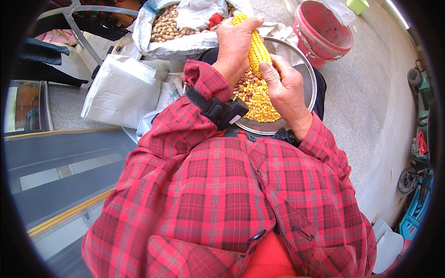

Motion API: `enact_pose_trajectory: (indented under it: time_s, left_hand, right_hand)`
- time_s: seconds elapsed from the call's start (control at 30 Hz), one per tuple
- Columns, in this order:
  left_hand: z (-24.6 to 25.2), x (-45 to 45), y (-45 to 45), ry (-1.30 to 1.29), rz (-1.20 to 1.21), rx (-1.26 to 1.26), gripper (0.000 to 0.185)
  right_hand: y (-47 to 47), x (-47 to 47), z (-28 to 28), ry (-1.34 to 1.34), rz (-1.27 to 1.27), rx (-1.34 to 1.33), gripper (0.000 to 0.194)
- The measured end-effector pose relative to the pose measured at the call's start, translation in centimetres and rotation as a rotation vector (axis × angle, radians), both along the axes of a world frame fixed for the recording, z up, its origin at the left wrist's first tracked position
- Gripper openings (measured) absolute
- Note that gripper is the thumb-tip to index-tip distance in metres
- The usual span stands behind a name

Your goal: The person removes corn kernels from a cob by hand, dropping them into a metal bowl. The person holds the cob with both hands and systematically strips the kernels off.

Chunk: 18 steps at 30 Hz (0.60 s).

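Observation:
A yellow ear of corn (257,52) slants over a round metal sieve (303,74) on my lap. My left hand (233,43) is wrapped around its upper part. At the lower end my right hand (288,85) grips the ear, its thumb pressed near the tip and its other fingers partly hidden behind. Loose corn kernels (260,108) are heaped in the sieve, mixed toward the back with reddish-brown shelled peanuts (243,83). Most of the ear still bears kernels on the side I see.
Beyond the sieve stands an open white sack (187,47) of unshelled peanuts (167,29). A red bucket (321,27) is at the back right. To the left lie a folded white package (121,92) and a grey slatted mesh seat (66,149). Wheeled items (408,179) line the right wall.

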State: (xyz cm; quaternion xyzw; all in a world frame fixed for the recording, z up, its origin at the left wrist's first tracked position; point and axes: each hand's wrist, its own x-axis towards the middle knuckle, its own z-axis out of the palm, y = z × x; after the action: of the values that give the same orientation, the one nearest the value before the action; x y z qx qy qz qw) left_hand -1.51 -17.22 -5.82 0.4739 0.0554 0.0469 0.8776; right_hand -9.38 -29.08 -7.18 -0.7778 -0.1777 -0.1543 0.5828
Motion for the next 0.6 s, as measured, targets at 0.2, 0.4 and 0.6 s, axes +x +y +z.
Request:
enact_pose_trajectory:
  time_s: [0.2, 0.4, 0.6]
  left_hand:
    - [0.1, -0.18, -0.23, -0.018, 0.009, 0.008, 0.018]
    - [0.47, -0.53, -0.3, -0.007, -0.034, -0.024, 0.017]
    - [0.86, -0.83, -0.49, -0.07, -0.065, 0.031, 0.015]
  right_hand:
    - [0.06, 0.16, -0.27, -0.04, 0.018, 0.07, 0.018]
    - [-0.49, -0.16, -0.18, 0.13, 0.004, 0.122, 0.023]
    - [-0.82, -0.24, 0.19, 0.33, 0.013, 0.206, 0.022]
